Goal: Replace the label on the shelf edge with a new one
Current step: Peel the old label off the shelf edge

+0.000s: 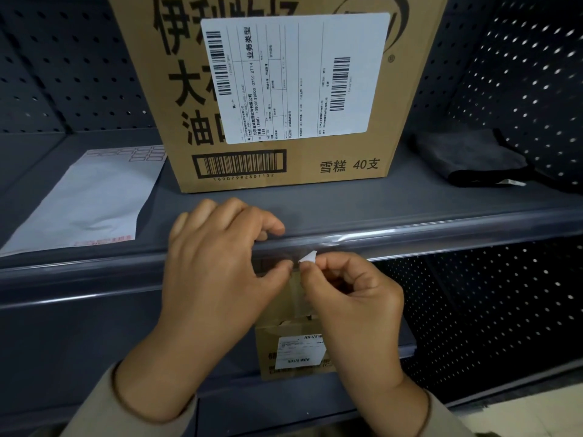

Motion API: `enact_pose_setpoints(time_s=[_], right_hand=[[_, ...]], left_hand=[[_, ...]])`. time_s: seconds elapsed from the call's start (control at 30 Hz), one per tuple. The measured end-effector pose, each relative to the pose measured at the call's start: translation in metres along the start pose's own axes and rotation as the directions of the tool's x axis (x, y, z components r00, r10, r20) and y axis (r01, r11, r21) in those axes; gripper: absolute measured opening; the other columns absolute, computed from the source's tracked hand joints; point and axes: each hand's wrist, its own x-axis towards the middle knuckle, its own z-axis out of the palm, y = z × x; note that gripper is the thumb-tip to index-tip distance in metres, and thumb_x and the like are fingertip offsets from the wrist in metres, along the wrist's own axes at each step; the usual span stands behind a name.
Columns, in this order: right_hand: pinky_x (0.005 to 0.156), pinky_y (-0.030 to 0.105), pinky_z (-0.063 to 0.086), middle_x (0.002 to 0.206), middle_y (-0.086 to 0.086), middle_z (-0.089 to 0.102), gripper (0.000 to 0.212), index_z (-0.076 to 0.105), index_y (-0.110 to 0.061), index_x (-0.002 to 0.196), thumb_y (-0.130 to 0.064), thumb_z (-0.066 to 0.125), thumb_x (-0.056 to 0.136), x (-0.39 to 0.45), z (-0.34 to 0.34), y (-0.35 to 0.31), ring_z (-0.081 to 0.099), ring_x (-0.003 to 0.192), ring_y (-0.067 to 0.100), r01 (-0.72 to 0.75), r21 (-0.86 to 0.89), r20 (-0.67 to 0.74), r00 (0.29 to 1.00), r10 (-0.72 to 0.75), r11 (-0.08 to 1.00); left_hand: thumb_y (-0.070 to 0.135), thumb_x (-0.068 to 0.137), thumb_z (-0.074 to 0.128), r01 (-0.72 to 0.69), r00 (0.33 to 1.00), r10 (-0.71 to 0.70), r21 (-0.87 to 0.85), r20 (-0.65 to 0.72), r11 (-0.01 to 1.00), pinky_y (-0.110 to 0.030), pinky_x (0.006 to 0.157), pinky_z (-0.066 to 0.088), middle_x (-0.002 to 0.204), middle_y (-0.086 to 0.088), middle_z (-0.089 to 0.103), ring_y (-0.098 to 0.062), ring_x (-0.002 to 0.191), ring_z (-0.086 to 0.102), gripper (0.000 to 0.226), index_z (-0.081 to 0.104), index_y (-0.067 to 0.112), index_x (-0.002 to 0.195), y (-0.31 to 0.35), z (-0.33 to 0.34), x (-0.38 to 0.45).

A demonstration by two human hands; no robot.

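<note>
A small white paper label [308, 257] sticks up at the front edge of the dark grey shelf [410, 234], in front of its clear plastic strip. My right hand [353, 298] pinches this label between thumb and forefinger, just below the shelf edge. My left hand [217, 263] rests over the shelf edge to the left, its fingers curled on top and its thumb tip close to the label. Most of the label is hidden by my fingers.
A large cardboard box [284, 89] with a white shipping label stands on the shelf behind my hands. A white envelope [88, 197] lies at the left, a folded grey cloth [473, 159] at the right. A smaller cardboard box [293, 351] sits on the lower shelf.
</note>
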Motion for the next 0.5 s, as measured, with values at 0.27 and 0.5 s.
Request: enact_pose_setpoints(time_s=[0.27, 0.5], right_hand=[[0.055, 0.024, 0.052, 0.06, 0.0, 0.071, 0.008, 0.073, -0.017, 0.069, -0.013, 0.075, 0.076, 0.0024, -0.0011, -0.0005, 0.064, 0.054, 0.009, -0.016, -0.009, 0.017, 1.0, 0.016, 1.0], [0.054, 0.022, 0.051, 0.058, 0.0, 0.069, 0.005, 0.071, -0.017, 0.067, -0.016, 0.071, 0.072, 0.0041, -0.0017, -0.001, 0.063, 0.052, 0.008, -0.031, -0.016, 0.024, 0.999, 0.031, 0.999]], left_hand=[[0.044, 0.065, 0.068, 0.0, 1.0, 0.0, -0.002, -0.008, 1.0, -0.031, 0.075, 0.029, 0.082, 0.016, 0.048, -0.012, 0.083, 0.045, 0.031, 0.063, 0.029, 0.093, 0.001, 0.0002, 0.0], [0.044, 0.065, 0.068, 0.005, 1.0, -0.005, -0.014, 0.001, 1.0, -0.028, 0.074, 0.025, 0.082, 0.019, 0.045, -0.006, 0.083, 0.038, 0.031, 0.063, 0.03, 0.092, 0.0019, -0.0006, 0.0007]])
